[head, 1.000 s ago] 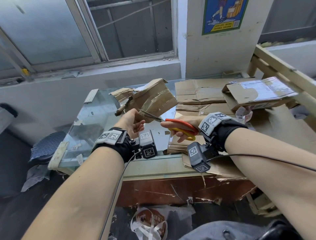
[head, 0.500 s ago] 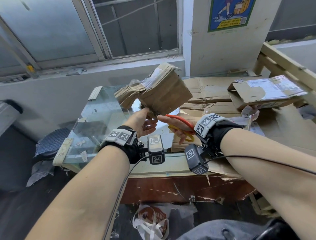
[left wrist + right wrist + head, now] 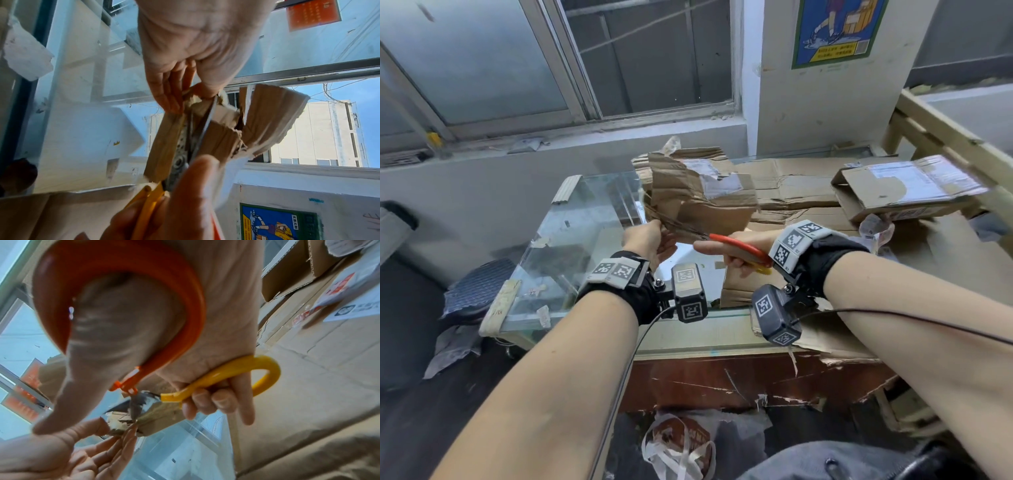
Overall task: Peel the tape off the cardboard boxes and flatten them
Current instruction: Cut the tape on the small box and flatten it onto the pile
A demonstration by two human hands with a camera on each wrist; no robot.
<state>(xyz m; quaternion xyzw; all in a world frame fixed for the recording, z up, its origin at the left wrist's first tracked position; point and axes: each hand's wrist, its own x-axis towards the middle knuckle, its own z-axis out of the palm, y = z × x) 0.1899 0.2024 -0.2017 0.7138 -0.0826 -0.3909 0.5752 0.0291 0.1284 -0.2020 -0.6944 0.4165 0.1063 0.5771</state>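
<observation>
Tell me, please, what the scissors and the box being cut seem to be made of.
Scissors: glossy red and yellow handles, probably plastic; grey shiny blades, likely steel. Box in the left hand: brown corrugated cardboard, matte, with torn fibrous edges and creases.

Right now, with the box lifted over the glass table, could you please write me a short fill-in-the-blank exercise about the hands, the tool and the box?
1. The right hand grips a pair of ____ with one orange and one yellow handle.
2. The left hand pinches the lower ____ of the torn cardboard box.
3. The box is held above a table with a ____ top.
4. On the wall behind hangs a ____ showing a figure with boxes.

Missing words: scissors; corner; glass; poster
</observation>
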